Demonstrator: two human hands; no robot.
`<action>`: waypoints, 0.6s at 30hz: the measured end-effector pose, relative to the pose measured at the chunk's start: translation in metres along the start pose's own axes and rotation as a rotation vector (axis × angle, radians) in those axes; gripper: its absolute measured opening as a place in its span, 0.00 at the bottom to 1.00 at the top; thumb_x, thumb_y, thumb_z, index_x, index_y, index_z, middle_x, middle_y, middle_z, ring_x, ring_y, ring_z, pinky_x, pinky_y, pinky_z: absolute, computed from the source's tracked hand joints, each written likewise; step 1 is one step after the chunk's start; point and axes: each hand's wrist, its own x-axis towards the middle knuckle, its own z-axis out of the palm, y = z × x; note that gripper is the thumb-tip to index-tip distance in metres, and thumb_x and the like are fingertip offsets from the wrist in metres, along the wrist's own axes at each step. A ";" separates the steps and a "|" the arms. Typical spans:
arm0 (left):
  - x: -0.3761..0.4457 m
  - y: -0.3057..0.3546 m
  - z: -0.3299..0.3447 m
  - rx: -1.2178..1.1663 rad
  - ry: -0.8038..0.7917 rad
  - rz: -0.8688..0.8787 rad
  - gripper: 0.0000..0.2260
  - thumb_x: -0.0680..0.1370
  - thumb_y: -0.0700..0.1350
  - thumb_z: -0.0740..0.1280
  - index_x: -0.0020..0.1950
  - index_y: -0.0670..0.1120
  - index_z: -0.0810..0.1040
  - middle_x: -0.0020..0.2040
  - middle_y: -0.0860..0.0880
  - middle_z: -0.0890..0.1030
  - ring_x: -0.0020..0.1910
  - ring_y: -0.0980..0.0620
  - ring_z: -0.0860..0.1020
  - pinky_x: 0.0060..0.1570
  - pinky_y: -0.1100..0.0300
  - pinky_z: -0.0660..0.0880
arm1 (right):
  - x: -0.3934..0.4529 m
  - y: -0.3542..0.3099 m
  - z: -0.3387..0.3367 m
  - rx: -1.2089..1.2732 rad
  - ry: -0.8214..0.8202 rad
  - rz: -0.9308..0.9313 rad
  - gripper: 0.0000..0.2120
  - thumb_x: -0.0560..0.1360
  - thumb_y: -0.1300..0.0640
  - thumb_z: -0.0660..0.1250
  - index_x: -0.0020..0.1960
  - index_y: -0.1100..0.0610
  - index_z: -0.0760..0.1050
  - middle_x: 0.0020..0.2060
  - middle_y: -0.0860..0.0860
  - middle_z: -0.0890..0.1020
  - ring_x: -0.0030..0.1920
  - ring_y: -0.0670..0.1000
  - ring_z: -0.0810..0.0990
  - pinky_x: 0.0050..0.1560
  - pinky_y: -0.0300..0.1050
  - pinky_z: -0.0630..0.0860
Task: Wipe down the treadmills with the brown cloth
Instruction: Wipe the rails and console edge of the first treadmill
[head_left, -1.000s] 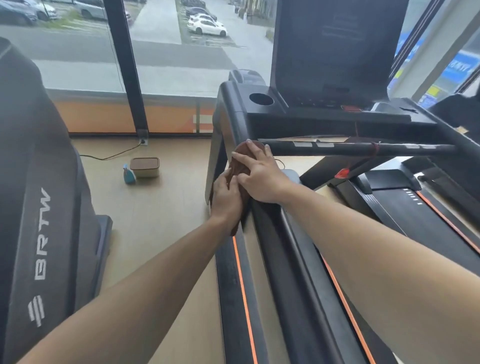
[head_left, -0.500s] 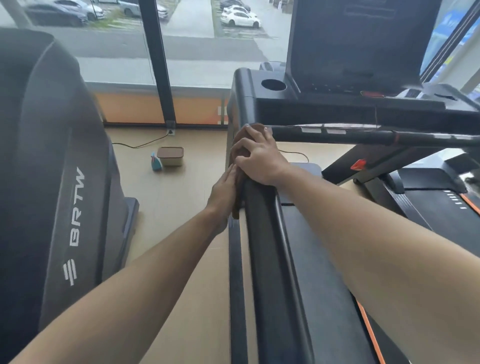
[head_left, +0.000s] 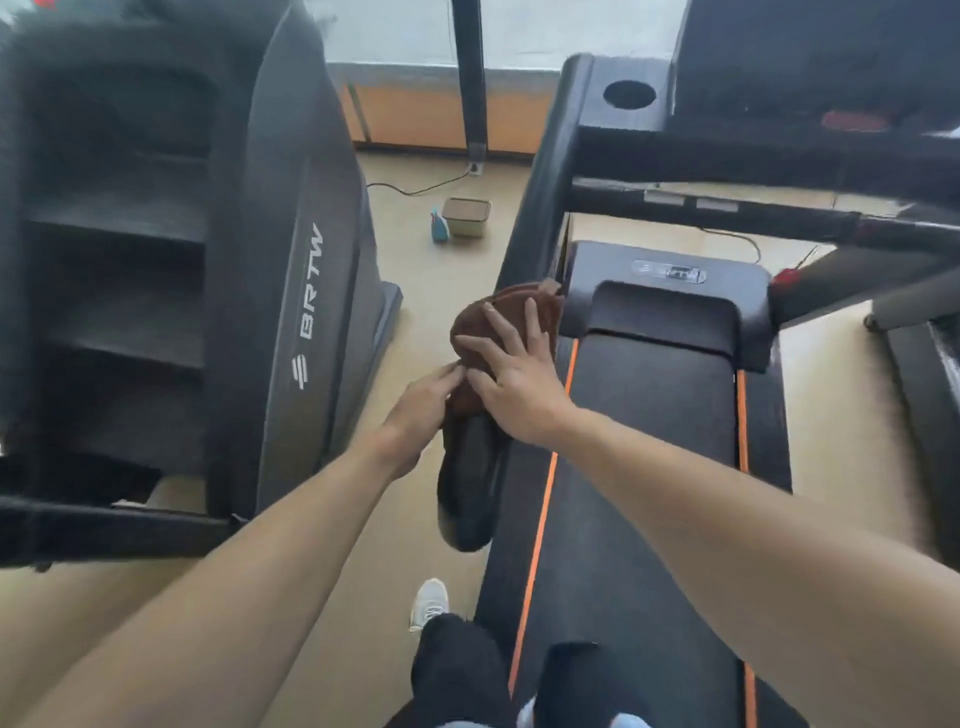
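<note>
Both hands work the brown cloth (head_left: 498, 332), draped over the left handrail (head_left: 467, 483) of the treadmill (head_left: 649, 415). The right hand (head_left: 511, 382) presses it flat with fingers spread; the left hand (head_left: 421, 408) touches its near edge, though whether it pinches the fabric I cannot tell. Wiping looks under way (rail only). Next, slide the cloth along the rail toward its near end. Blur smears the console beyond the rail.

I see a small tan box (head_left: 466, 217) on the floor (head_left: 415, 270) by the window, with what may be a blue bottle (head_left: 439, 225) touching it.
</note>
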 end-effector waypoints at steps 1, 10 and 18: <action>-0.013 -0.008 0.001 -0.010 0.012 -0.009 0.18 0.87 0.52 0.54 0.74 0.55 0.74 0.65 0.55 0.82 0.64 0.56 0.79 0.63 0.58 0.77 | -0.018 -0.006 0.006 0.007 -0.003 -0.015 0.23 0.84 0.49 0.59 0.79 0.44 0.65 0.84 0.43 0.50 0.81 0.55 0.31 0.80 0.58 0.32; -0.096 -0.046 0.026 -0.221 0.163 -0.046 0.18 0.87 0.53 0.54 0.77 0.59 0.71 0.70 0.59 0.78 0.70 0.60 0.73 0.67 0.61 0.71 | -0.100 -0.037 0.041 -0.069 -0.061 0.018 0.26 0.86 0.47 0.55 0.83 0.44 0.56 0.83 0.40 0.45 0.79 0.52 0.25 0.81 0.61 0.39; -0.126 -0.078 0.035 -0.345 0.238 -0.098 0.17 0.87 0.52 0.57 0.76 0.60 0.71 0.67 0.58 0.80 0.66 0.57 0.78 0.57 0.63 0.76 | -0.123 -0.026 0.036 -0.246 -0.154 -0.216 0.27 0.85 0.51 0.58 0.83 0.43 0.56 0.84 0.44 0.46 0.80 0.58 0.28 0.80 0.64 0.37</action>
